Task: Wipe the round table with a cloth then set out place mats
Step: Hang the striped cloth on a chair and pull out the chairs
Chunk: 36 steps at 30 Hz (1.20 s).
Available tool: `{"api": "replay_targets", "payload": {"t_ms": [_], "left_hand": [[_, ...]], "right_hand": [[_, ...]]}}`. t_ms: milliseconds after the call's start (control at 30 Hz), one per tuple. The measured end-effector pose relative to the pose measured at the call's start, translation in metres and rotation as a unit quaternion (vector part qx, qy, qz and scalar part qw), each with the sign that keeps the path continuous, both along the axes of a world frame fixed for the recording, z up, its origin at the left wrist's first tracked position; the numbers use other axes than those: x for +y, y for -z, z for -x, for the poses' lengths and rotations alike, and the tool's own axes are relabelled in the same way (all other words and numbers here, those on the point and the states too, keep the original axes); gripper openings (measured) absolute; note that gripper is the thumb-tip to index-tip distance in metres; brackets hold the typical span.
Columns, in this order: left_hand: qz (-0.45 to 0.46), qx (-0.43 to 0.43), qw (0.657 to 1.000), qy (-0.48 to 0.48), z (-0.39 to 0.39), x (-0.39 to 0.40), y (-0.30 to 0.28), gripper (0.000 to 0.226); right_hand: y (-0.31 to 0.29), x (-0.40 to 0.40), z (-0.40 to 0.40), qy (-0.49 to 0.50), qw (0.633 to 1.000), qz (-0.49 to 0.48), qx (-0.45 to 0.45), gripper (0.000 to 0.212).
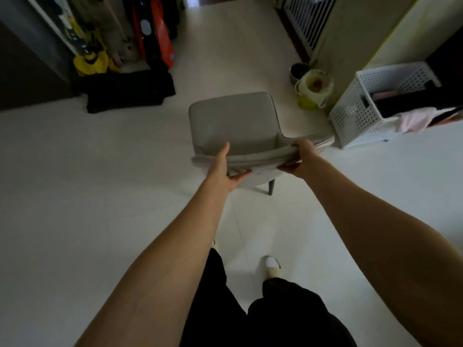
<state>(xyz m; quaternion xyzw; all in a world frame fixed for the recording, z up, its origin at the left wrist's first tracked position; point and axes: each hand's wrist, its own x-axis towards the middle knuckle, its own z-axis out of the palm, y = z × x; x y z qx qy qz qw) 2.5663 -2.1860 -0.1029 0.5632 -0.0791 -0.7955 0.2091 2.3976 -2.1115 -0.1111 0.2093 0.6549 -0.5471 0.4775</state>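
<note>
A grey upholstered chair (pixel 235 126) stands on the pale floor in front of me, its seat facing away and its curved backrest nearest to me. My left hand (pixel 223 169) grips the left part of the backrest's top edge, thumb on the inner side and fingers under the outer side. My right hand (pixel 299 159) grips the right part of the same edge. One dark chair leg (pixel 271 187) shows below the backrest. No round table, cloth or place mat is in view.
A white perforated basket (pixel 360 113) with clothes stands at the right. A yellow-green bag (pixel 312 90) and a dark pot (pixel 298 71) sit beyond the chair. A black mat (pixel 130 92), yellow items (pixel 90 62) and an orange-black object (pixel 160 38) lie at the back left. My feet show below.
</note>
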Motion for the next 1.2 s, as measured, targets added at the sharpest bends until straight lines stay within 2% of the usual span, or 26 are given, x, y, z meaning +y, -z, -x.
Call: {"api": "replay_targets", "payload": {"t_ms": [133,267,400,500,567,633,733,867,1033,1133,1200], "left_hand": [[0.007,-0.038,0.998,0.051,0.011,-0.031,-0.002,0.020],[-0.006,-0.044,0.996,0.080,0.004,-0.045,0.000,0.014],[-0.006,-0.052,0.991,0.120,-0.001,-0.061,0.007,0.023],[-0.014,-0.033,0.993,0.109,0.005,-0.061,0.000,0.014],[-0.014,-0.031,0.992,0.122,0.015,-0.054,-0.013,0.017],[-0.003,-0.036,0.987,0.157,0.032,-0.042,-0.028,0.022],[0.015,-0.049,0.978,0.205,0.052,-0.015,-0.055,0.018],[0.018,-0.059,0.962,0.265,0.081,0.030,-0.072,0.016],[0.040,-0.068,0.933,0.352,0.125,0.084,-0.075,0.042],[0.041,-0.055,0.916,0.394,0.143,0.122,-0.074,0.030],[0.036,-0.056,0.908,0.413,0.153,0.148,-0.074,0.017]], "right_hand": [[-0.005,-0.023,0.000,0.039,0.997,-0.039,0.055,0.035],[-0.002,-0.026,-0.013,0.063,0.994,-0.059,0.066,0.033],[0.004,-0.025,-0.024,0.105,0.992,-0.038,0.060,0.038],[0.001,-0.017,-0.026,0.127,0.990,-0.023,0.050,0.040],[-0.006,-0.003,-0.023,0.138,0.989,-0.024,0.045,0.034],[-0.017,0.017,-0.017,0.156,0.987,-0.023,0.041,0.028],[-0.030,0.052,-0.010,0.188,0.982,-0.019,0.028,0.026],[-0.041,0.106,-0.005,0.257,0.966,-0.008,0.019,0.036],[-0.051,0.170,0.006,0.322,0.947,0.011,0.016,0.027],[-0.049,0.215,0.015,0.367,0.930,0.010,0.005,0.023],[-0.044,0.245,0.020,0.393,0.919,0.001,-0.005,0.030]]}}
